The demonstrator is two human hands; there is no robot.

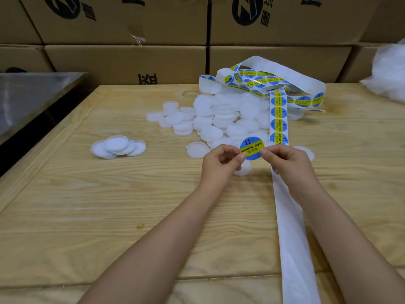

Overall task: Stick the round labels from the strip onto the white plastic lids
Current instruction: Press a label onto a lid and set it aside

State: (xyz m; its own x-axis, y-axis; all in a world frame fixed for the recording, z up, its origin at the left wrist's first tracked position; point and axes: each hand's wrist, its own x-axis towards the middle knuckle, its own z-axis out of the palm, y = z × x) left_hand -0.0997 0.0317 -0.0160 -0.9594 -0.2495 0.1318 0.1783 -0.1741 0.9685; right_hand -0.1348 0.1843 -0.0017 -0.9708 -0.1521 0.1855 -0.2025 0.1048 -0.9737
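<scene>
A round blue and yellow label [251,148] is held up above the table, pinched at its left edge by my left hand [220,164] and at its right edge by my right hand [287,164]. Just below the hands a white plastic lid [243,169] lies on the wood. The label strip [278,116] runs from a tangled heap at the back down under my right hand, and its bare white backing [290,233] trails toward the front edge. A pile of white lids [223,119] lies behind the hands.
A small stack of white lids [118,145] sits to the left on the wooden table [109,205]. Cardboard boxes [131,60] wall off the back. A metal tray [32,97] stands at the left and a clear plastic bag [390,73] at the far right.
</scene>
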